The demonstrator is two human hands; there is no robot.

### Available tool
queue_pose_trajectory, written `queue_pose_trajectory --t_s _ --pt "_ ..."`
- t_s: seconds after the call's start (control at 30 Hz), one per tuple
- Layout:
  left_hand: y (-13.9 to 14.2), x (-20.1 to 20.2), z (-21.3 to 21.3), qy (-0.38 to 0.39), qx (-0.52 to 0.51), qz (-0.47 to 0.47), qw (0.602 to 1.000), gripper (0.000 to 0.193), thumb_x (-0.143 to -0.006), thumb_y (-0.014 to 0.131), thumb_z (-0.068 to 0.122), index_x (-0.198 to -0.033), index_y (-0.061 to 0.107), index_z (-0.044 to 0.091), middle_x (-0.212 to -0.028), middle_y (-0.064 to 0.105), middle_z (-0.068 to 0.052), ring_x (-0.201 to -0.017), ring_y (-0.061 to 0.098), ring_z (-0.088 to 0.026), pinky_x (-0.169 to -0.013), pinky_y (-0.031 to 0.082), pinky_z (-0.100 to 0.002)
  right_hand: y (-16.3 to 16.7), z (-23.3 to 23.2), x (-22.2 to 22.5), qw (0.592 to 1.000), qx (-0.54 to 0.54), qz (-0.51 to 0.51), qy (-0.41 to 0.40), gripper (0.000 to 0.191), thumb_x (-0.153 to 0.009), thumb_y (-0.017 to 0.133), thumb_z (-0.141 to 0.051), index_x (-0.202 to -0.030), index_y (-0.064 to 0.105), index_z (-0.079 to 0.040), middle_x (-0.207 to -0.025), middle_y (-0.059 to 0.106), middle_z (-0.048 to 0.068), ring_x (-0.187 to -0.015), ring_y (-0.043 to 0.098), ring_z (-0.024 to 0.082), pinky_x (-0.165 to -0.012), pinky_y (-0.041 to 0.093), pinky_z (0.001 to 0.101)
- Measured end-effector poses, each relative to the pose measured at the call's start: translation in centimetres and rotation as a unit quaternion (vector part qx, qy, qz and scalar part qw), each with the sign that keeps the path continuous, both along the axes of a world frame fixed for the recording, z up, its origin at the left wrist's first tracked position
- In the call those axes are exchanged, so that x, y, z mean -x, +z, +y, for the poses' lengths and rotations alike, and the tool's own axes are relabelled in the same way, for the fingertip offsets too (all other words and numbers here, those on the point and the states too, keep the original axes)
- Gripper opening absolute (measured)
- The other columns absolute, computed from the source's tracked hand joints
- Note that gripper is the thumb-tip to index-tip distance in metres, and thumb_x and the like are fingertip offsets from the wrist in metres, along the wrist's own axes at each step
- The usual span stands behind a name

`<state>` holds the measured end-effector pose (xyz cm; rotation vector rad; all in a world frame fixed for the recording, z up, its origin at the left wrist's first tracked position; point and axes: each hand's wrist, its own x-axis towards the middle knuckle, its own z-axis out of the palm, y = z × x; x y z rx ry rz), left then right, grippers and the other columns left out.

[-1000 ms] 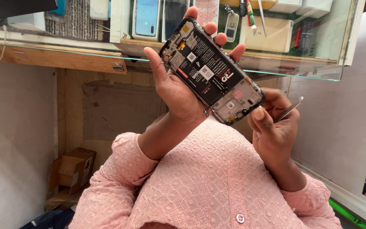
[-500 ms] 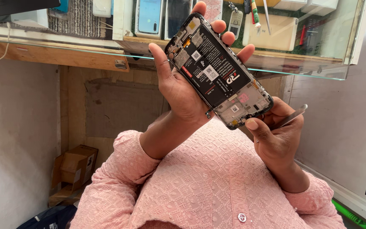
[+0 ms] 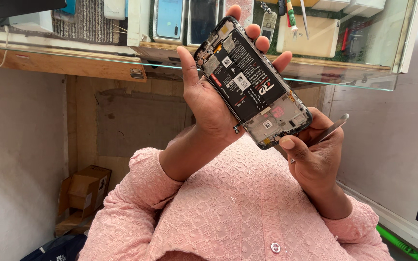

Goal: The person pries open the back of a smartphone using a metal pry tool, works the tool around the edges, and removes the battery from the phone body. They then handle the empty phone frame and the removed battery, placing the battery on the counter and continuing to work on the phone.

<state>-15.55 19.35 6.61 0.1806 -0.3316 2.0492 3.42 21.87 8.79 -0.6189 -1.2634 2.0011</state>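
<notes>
Closest in is a pink embroidered shirt (image 3: 228, 212) with a small button, and both arms come up out of it. The right hand (image 3: 315, 159) is curled shut around thin metal tweezers (image 3: 332, 129), thumb resting at the bottom edge of the opened phone (image 3: 252, 82), so the tool sits right beside the phone's lower end. The left hand (image 3: 214, 96) cradles that phone from behind, its fingers (image 3: 262, 38) wrapped round the far edge and thumb along the near edge, holding it tilted up above the chest. The phone's back is off: black battery with white stickers, little metal shields and a board at the bottom. Down left, a torn cardboard box (image 3: 83, 193) sits on the floor. Further out is the glass worktop (image 3: 339, 79) with a wooden edge, carrying other phones (image 3: 170, 19), a tan box (image 3: 315, 36) and screwdrivers (image 3: 291, 14).
</notes>
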Motion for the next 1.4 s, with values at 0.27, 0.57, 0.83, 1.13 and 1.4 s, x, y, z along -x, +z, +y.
queue_pose_trajectory --t_s 0.27,0.57,0.83,1.13,1.4 --pt "0.0 0.0 0.0 -0.015 0.005 -0.007 1.000 0.083 -0.115 0.023 0.079 -0.158 0.033 0.008 -0.132 0.063 -0.016 -0.125 0.065 -0.025 -0.119 0.047 -0.055 0.0 0.1 0.1 1.000 0.015 0.018 0.008 0.044 -0.096 0.084 -0.007 -0.128 0.060 0.011 -0.112 0.073 0.018 -0.102 0.074 0.017 -0.091 0.061 0.0271" --pt "0.0 -0.1 0.0 -0.025 -0.011 -0.017 0.999 0.082 -0.115 0.026 0.078 -0.158 0.033 0.008 -0.132 0.062 -0.016 -0.125 0.064 -0.025 -0.119 0.047 -0.055 0.1 0.0 0.3 0.999 0.029 0.015 0.009 0.045 -0.095 0.085 -0.009 -0.126 0.059 0.011 -0.110 0.073 0.016 -0.099 0.073 0.015 -0.087 0.061 0.0254" --pt "0.1 -0.3 0.0 -0.022 0.013 -0.011 1.000 0.082 -0.116 0.025 0.077 -0.158 0.033 0.008 -0.132 0.061 -0.015 -0.125 0.064 -0.024 -0.119 0.048 -0.054 0.0 0.2 0.1 0.999 0.030 0.014 0.020 0.042 -0.096 0.085 -0.008 -0.123 0.059 0.011 -0.106 0.074 0.013 -0.090 0.072 0.009 -0.072 0.057 0.0178" --pt "0.0 -0.3 -0.1 -0.027 0.018 -0.011 0.999 0.083 -0.115 0.024 0.078 -0.159 0.032 0.008 -0.131 0.061 -0.015 -0.125 0.064 -0.024 -0.118 0.049 -0.054 0.3 0.2 0.3 0.999 0.031 0.015 0.030 0.048 -0.096 0.084 -0.011 -0.130 0.057 0.009 -0.108 0.074 0.014 -0.092 0.072 0.010 -0.079 0.059 0.0225" --pt "0.4 -0.1 0.8 0.006 0.027 0.005 1.000 0.088 -0.113 0.027 0.081 -0.157 0.027 0.006 -0.142 0.052 -0.022 -0.135 0.057 -0.030 -0.122 0.045 -0.052 0.1 1.8 0.1 1.000 0.005 -0.009 0.014 0.040 -0.101 0.080 -0.018 -0.123 0.063 0.011 -0.097 0.071 0.009 -0.072 0.058 0.003 -0.063 0.045 0.0158"
